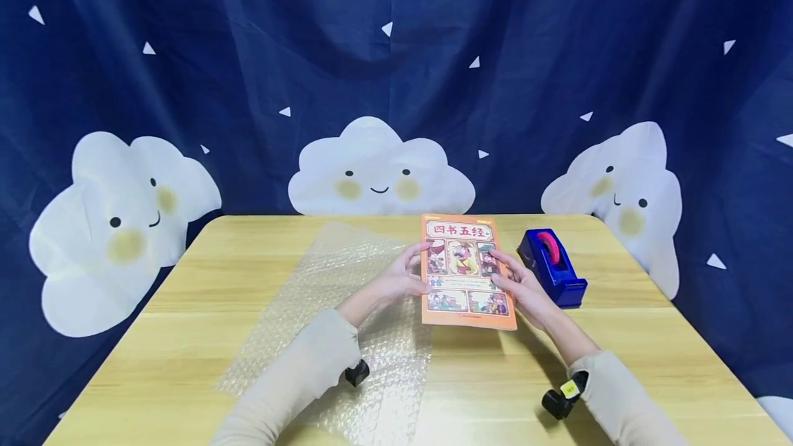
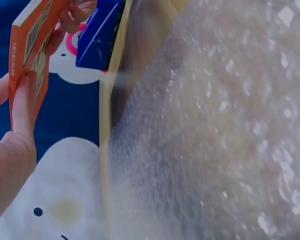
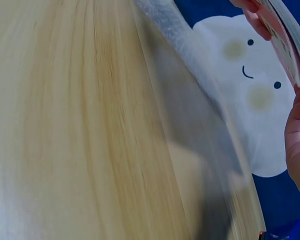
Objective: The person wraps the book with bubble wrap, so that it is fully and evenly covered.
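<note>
Book (image 1: 466, 270) is showing smooth paper, bubble wrap (image 1: 297, 294) bumpy glossy plastic, counter (image 1: 632, 315) smooth woodgrain; tape dispenser (image 1: 560, 281) is gleaming, plastic.

Navy curtain (image 1: 347, 81) behind, printed with smiling white clouds (image 1: 374, 150) and small white triangles (image 1: 387, 29). Light wood table (image 1: 173, 336) in front, far corners (image 1: 217, 224) rounded.

Your head view is bright; your left wrist view shows glare on blurred bubble wrap (image 2: 225, 115), and soft shadows cross the tabletop (image 3: 90, 130).
</note>
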Action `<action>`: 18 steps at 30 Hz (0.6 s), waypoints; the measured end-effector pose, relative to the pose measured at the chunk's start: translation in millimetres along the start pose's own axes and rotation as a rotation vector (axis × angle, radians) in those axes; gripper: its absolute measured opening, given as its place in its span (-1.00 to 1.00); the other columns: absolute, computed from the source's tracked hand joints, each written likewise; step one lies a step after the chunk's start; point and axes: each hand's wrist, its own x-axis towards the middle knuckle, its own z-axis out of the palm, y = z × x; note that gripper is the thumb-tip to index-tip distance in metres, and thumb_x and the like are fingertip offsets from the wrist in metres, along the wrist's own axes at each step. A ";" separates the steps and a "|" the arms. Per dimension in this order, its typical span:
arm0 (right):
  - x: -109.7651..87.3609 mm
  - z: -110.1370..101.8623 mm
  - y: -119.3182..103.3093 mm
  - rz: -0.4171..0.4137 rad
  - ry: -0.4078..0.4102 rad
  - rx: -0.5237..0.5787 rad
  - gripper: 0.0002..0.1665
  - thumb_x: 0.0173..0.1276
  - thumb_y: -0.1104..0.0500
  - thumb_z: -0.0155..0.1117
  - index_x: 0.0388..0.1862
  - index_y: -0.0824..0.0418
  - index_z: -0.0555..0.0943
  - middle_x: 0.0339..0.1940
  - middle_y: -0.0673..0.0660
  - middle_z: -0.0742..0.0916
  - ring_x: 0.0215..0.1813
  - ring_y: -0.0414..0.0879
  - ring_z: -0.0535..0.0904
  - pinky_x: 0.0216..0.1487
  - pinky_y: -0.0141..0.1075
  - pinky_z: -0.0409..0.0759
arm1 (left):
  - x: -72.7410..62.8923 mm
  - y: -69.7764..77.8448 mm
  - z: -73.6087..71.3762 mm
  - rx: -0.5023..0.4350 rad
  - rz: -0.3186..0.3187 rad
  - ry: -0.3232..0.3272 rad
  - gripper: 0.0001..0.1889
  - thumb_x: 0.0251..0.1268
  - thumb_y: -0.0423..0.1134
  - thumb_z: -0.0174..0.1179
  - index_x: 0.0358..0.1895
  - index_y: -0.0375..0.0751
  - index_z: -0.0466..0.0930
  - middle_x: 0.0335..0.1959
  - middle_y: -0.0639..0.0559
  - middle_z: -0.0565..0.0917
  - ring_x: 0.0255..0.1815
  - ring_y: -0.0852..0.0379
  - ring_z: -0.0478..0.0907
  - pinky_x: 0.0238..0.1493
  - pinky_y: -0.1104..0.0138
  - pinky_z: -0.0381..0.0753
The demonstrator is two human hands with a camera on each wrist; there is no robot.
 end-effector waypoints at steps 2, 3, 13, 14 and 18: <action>2.0 2.0 -0.1 -0.012 0.008 -0.007 -0.29 0.38 0.24 0.04 0.43 0.21 0.03 -0.02 -0.08 0.55 -0.12 -0.21 0.59 -0.16 -0.32 0.60 | -1.8 0.1 -2.7 0.002 0.000 0.004 -0.07 -0.09 -0.69 0.11 0.41 -0.06 -0.01 0.38 -0.23 0.11 -0.23 0.02 0.61 -0.16 0.21 0.61; 2.9 2.8 -0.1 -0.020 0.007 -0.009 -0.29 0.38 0.25 0.04 0.43 0.24 0.01 0.01 -0.08 0.53 -0.10 -0.22 0.58 -0.14 -0.33 0.60 | -3.1 0.2 -4.3 0.003 0.005 0.006 -0.07 -0.09 -0.69 0.11 0.41 -0.07 -0.01 0.38 -0.24 0.11 -0.24 0.03 0.61 -0.17 0.21 0.61; 7.7 8.7 2.1 -0.048 -0.005 0.002 -0.33 0.36 0.33 0.01 0.39 0.36 0.04 0.06 -0.02 0.45 -0.12 -0.23 0.58 -0.13 -0.35 0.58 | -18.5 -1.2 -21.4 0.011 0.015 0.016 -0.06 -0.09 -0.68 0.12 0.41 -0.08 -0.05 0.37 -0.26 0.09 -0.23 0.04 0.58 -0.12 0.23 0.59; 8.1 9.7 2.7 -0.043 -0.006 0.004 -0.32 0.36 0.33 0.01 0.39 0.37 0.02 0.07 -0.02 0.44 -0.13 -0.22 0.58 -0.13 -0.35 0.58 | -19.8 -1.5 -22.6 0.014 0.013 0.014 -0.06 -0.09 -0.67 0.12 0.41 -0.07 -0.05 0.38 -0.26 0.07 -0.23 0.05 0.58 -0.12 0.22 0.59; 7.7 14.8 4.9 -0.019 -0.001 0.011 -0.27 0.34 0.33 0.04 0.40 0.40 -0.02 0.07 -0.01 0.43 -0.13 -0.22 0.59 -0.13 -0.35 0.58 | -25.3 -2.3 -26.8 0.029 0.012 0.000 -0.08 -0.05 -0.65 0.13 0.42 -0.08 -0.06 0.40 -0.31 -0.02 -0.27 0.08 0.58 -0.11 0.20 0.59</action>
